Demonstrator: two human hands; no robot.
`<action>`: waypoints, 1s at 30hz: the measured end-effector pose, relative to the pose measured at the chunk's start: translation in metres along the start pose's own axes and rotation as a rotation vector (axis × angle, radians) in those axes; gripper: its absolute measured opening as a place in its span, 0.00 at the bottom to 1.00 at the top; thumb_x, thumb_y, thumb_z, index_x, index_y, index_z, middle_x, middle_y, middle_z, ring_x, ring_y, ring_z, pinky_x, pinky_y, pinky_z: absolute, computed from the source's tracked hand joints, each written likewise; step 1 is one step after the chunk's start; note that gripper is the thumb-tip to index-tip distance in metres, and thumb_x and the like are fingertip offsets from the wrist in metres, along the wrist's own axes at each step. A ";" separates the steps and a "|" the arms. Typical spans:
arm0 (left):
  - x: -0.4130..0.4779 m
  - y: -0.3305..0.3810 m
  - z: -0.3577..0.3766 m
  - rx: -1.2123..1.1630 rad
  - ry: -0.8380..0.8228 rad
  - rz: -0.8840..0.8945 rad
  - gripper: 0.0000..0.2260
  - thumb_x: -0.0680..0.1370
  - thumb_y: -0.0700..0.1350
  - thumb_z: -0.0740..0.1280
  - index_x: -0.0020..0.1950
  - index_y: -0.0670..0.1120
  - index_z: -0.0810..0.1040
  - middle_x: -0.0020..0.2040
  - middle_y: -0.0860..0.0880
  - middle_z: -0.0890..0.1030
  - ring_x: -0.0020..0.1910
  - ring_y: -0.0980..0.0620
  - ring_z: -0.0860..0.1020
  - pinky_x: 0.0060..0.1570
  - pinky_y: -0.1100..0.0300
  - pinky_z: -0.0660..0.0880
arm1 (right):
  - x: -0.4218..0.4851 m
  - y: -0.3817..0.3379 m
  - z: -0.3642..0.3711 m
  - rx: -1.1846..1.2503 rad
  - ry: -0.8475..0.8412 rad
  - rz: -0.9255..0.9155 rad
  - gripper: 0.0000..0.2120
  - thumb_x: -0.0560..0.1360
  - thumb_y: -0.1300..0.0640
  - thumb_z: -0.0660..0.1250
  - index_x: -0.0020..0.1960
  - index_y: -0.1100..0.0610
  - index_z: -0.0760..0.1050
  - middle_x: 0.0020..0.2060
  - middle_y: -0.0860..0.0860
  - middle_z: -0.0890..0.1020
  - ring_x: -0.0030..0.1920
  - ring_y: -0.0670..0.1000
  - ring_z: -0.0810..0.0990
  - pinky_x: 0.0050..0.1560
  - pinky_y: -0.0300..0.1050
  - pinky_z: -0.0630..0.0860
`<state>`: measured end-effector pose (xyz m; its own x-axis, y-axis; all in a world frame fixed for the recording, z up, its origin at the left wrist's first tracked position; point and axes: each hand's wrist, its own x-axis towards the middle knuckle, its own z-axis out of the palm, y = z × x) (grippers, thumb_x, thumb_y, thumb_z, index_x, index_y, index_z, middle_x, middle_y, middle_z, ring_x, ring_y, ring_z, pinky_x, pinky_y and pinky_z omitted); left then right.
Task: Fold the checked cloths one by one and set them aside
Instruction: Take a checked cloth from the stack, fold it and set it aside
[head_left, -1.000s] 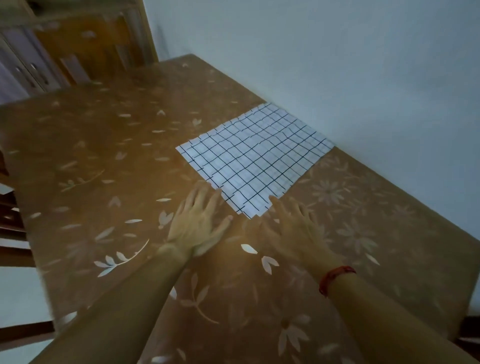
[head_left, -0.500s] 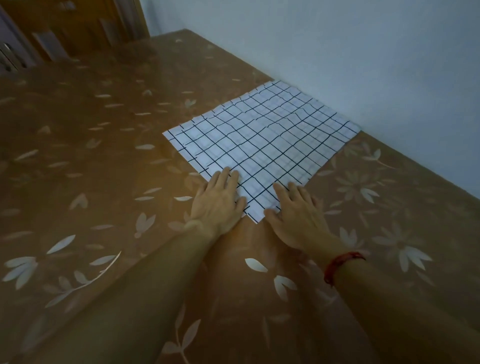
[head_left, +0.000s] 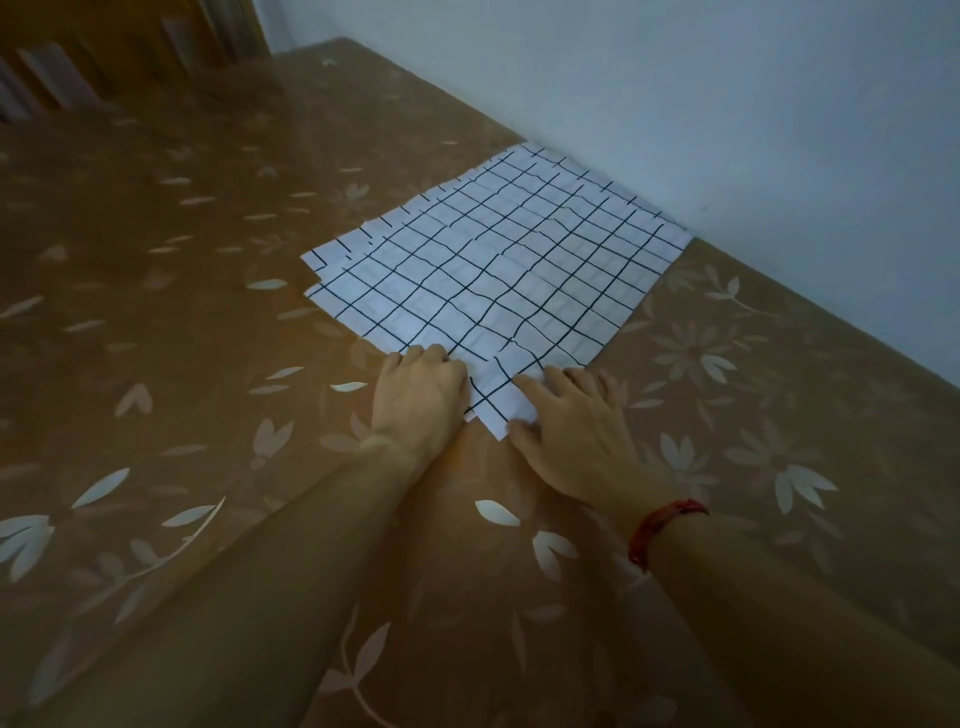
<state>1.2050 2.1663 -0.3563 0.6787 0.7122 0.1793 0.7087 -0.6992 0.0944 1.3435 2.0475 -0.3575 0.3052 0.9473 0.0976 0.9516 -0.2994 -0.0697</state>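
Setting: I read this as a home room | surface (head_left: 156, 364) under brown floral cover | plain pale wall (head_left: 675, 104) | wooden furniture (head_left: 130, 52) at far left.

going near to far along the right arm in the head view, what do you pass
red wristband → right hand → checked cloths → wall

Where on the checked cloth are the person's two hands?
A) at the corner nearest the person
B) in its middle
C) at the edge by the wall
A: the left hand and right hand both touch the checked cloth at its near corner.
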 end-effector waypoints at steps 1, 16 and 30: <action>-0.003 0.001 -0.002 -0.019 0.005 0.005 0.10 0.77 0.45 0.61 0.43 0.43 0.80 0.43 0.46 0.78 0.45 0.44 0.75 0.46 0.52 0.66 | -0.003 -0.001 -0.002 0.013 -0.001 0.009 0.28 0.71 0.38 0.60 0.69 0.47 0.69 0.64 0.52 0.75 0.66 0.54 0.69 0.69 0.58 0.57; -0.105 0.049 -0.113 -0.310 -0.087 -0.049 0.07 0.78 0.49 0.59 0.46 0.46 0.70 0.30 0.50 0.72 0.31 0.46 0.70 0.32 0.56 0.62 | -0.105 -0.018 -0.067 0.161 0.073 0.083 0.24 0.71 0.49 0.71 0.66 0.48 0.73 0.63 0.52 0.77 0.64 0.55 0.72 0.65 0.57 0.68; -0.243 0.047 -0.156 -0.356 -0.340 -0.056 0.30 0.70 0.69 0.61 0.65 0.53 0.71 0.58 0.51 0.79 0.60 0.49 0.75 0.55 0.53 0.73 | -0.213 -0.007 -0.133 0.598 -0.046 0.249 0.11 0.69 0.64 0.66 0.49 0.57 0.83 0.46 0.49 0.84 0.45 0.43 0.78 0.48 0.33 0.76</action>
<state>1.0432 1.9509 -0.2425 0.7082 0.6879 -0.1591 0.6760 -0.5956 0.4339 1.2768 1.8326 -0.2457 0.4995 0.8656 -0.0346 0.6640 -0.4082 -0.6265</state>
